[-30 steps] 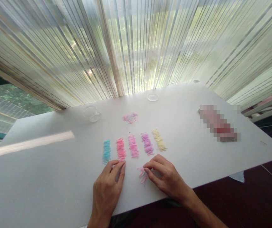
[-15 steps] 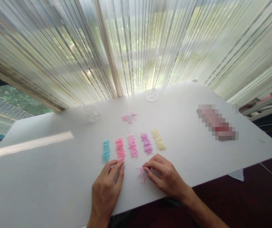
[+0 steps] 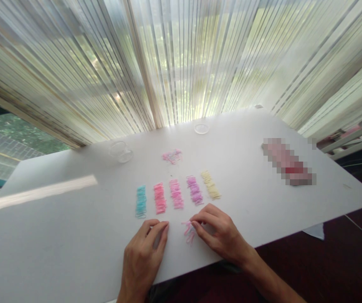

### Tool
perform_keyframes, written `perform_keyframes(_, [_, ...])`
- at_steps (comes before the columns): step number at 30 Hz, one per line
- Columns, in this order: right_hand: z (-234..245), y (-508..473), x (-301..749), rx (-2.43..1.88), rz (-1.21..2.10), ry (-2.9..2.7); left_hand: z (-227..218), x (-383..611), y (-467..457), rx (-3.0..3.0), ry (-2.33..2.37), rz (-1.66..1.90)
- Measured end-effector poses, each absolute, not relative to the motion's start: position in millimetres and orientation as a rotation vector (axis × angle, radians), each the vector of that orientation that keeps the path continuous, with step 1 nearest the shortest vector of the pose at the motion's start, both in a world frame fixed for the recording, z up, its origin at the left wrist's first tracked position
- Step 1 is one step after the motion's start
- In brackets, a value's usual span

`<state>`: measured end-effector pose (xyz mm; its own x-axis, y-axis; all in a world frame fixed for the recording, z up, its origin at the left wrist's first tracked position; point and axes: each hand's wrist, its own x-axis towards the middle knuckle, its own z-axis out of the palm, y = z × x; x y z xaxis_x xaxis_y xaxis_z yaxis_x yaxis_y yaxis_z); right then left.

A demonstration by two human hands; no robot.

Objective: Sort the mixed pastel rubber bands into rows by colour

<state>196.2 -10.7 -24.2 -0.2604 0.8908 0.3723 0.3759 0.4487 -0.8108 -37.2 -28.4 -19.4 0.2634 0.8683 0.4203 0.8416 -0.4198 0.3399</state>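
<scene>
My left hand [image 3: 143, 252] is just below the coral row, its thumb and index fingertips pressed together. Whatever lies between them, if anything, is too small to make out. My right hand [image 3: 221, 230] pinches at the edge of a small loose pile of thin pink and pale blue pieces [image 3: 188, 234], with a thin pink piece at its fingertips. Beyond the hands, similar thin pieces lie stacked in neat columns: a turquoise column [image 3: 141, 202], a coral column [image 3: 160, 198], a pink column [image 3: 176, 194], a purple column [image 3: 195, 190] and a yellow column [image 3: 210, 184].
Farther back on the white table [image 3: 57, 235] sits a mixed heap of thin pieces [image 3: 172, 156]. Clear round containers or lids [image 3: 124, 156] stand at back left, another clear round lid [image 3: 201, 128] at the back edge. A blurred-out pink object [image 3: 288, 162] lies right.
My left hand has drawn back from the lower end of the coral column, slightly toward me and to the right. My right hand has stayed almost still at the loose pile.
</scene>
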Motion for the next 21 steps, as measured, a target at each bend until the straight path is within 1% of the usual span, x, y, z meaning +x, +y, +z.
perform_keyframes(6, [-24, -10, 196, -1.074, 0.720, -1.812, -13, -19, -35, 2.361, 1.435, 0.780])
perform_keyframes(17, [-25, -11, 196, -1.084, 0.724, -1.808, -14, -9, -36, 2.353, 1.437, 0.734])
perform_keyframes(21, [-24, -11, 196, -1.098, 0.734, -1.815, -14, -11, -36, 2.311, 1.414, 0.775])
